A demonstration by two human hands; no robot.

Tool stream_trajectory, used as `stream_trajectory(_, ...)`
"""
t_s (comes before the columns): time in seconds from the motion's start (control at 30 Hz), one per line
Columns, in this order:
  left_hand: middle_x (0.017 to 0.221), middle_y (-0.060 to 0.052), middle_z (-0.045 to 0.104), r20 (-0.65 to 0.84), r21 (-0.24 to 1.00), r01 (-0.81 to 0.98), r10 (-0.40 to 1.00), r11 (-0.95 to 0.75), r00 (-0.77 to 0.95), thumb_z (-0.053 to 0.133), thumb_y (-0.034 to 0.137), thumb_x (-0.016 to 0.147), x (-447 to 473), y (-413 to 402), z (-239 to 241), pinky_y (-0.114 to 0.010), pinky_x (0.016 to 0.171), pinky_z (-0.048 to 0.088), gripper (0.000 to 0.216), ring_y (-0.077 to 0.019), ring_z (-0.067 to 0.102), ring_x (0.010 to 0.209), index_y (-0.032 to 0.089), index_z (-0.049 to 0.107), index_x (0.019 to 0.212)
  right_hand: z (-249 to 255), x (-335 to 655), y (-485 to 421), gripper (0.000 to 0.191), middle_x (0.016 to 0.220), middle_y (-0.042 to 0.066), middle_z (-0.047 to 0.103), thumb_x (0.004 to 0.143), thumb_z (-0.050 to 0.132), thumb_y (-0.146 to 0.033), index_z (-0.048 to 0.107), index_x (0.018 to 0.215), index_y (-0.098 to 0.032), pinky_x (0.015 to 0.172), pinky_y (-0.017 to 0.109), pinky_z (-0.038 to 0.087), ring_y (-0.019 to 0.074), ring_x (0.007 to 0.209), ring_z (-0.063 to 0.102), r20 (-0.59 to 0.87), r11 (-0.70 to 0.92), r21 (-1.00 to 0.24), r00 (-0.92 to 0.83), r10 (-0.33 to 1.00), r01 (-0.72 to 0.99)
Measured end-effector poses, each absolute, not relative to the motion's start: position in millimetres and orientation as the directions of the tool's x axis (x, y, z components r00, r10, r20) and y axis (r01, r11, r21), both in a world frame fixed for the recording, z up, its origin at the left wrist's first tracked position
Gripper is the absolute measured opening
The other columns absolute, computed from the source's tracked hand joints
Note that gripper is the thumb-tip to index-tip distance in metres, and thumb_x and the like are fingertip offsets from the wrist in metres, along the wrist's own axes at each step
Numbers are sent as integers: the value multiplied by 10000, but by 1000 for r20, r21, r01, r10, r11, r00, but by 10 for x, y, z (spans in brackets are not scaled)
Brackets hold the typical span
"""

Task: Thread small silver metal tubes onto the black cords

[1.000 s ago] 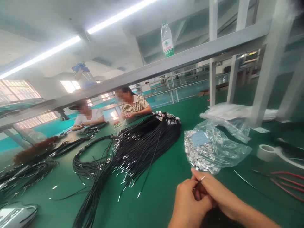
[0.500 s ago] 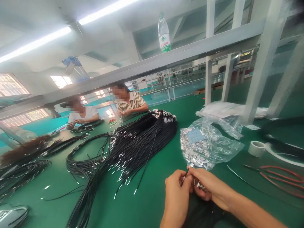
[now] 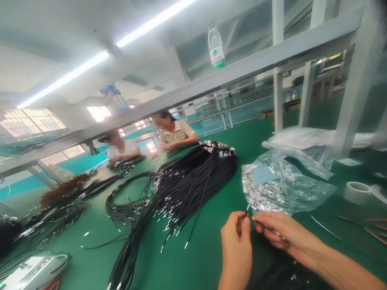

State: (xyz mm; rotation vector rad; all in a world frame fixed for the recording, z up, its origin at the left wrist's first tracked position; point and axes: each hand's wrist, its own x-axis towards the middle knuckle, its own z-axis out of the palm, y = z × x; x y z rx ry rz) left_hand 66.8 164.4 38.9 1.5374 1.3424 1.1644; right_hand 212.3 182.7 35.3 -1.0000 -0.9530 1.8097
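My left hand (image 3: 237,245) pinches a thin black cord (image 3: 246,212) near its end, and the silvery tip points up toward the bag. Just to its right, my right hand (image 3: 281,231) is closed with thumb and fingertips together; small shiny metal end pieces (image 3: 281,234) show between its curled fingers. The two hands are slightly apart. Right behind them lies a clear plastic bag (image 3: 305,193) full of small silver metal pieces (image 3: 266,195), with a blue paper slip (image 3: 262,174) on top.
A large bundle of black cords (image 3: 199,173) with silver tips spreads left of the hands. A tape roll (image 3: 357,192) and red-handled pliers (image 3: 376,229) lie at right. A metal shelf bar (image 3: 242,56) crosses above, holding a water bottle (image 3: 216,46). Two people sit across the table.
My hands have moved apart, and the silver-tipped cord now shows in my left fingers. My head view has shifted left, so the scene sits further right.
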Motion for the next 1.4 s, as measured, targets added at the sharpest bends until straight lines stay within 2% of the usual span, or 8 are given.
stream_trajectory(0.1,808,-63,636,235,846,488,972,-218,26,412,299,953,645,1633,391,-293,697,397,315,-176,547,743,139,680,907,422,2217,1869,595,463,-71,374,537,800,-662,521,619,-143,438,223,56,10,391,186,-246,-318,-905,-264,933,-283)
stream_trajectory(0.2,812,-71,621,259,790,556,963,-257,76,394,264,961,651,1628,384,-298,688,380,329,-181,537,741,135,688,889,470,2293,1899,599,545,-68,441,550,801,-648,470,659,-161,440,229,52,1,386,202,-224,-282,-922,-226,948,-267)
stream_trajectory(0.33,809,-80,622,262,761,585,958,-281,120,391,236,961,674,1620,370,-300,680,371,331,-188,538,740,128,698,904,478,2322,1913,550,536,-85,416,605,760,-625,469,719,-174,436,237,46,4,375,199,-209,-254,-949,-229,951,-188)
stream_trajectory(0.57,803,-76,634,254,745,608,959,-275,123,404,208,953,674,1633,376,-300,692,373,314,-189,551,746,140,698,865,436,2340,1930,542,531,-87,410,604,663,-662,479,763,-178,429,238,69,14,371,214,-205,-217,-975,-193,960,-43)
stream_trajectory(0.9,796,-79,637,218,712,656,967,-249,131,394,189,951,677,1612,401,-305,684,373,329,-195,556,743,145,693,822,398,2358,1937,493,528,-80,397,666,615,-646,495,766,-179,416,233,105,31,386,218,-182,-172,-983,-214,960,63)
stream_trajectory(1.13,950,-118,679,178,685,683,968,-253,179,428,159,916,679,1588,391,-335,769,426,287,-234,608,861,123,697,1008,352,2301,1957,463,531,-38,415,666,553,-626,541,744,-170,415,217,172,81,456,327,-65,-12,-973,-223,973,231)
stream_trajectory(1.27,1003,-127,695,143,653,720,972,-234,185,466,173,899,681,1571,391,-357,805,442,281,-261,622,910,123,681,1072,386,2335,1935,480,540,-45,416,666,554,-636,541,774,-168,416,211,153,70,451,291,-149,-84,-967,-268,952,239)
stream_trajectory(1.4,952,-124,701,151,581,771,966,-260,212,406,174,926,691,1549,383,-375,797,439,296,-279,623,908,143,689,1010,387,2293,1912,502,503,-54,392,634,565,-675,484,692,-183,408,220,114,51,408,235,-205,-143,-960,-256,945,241)
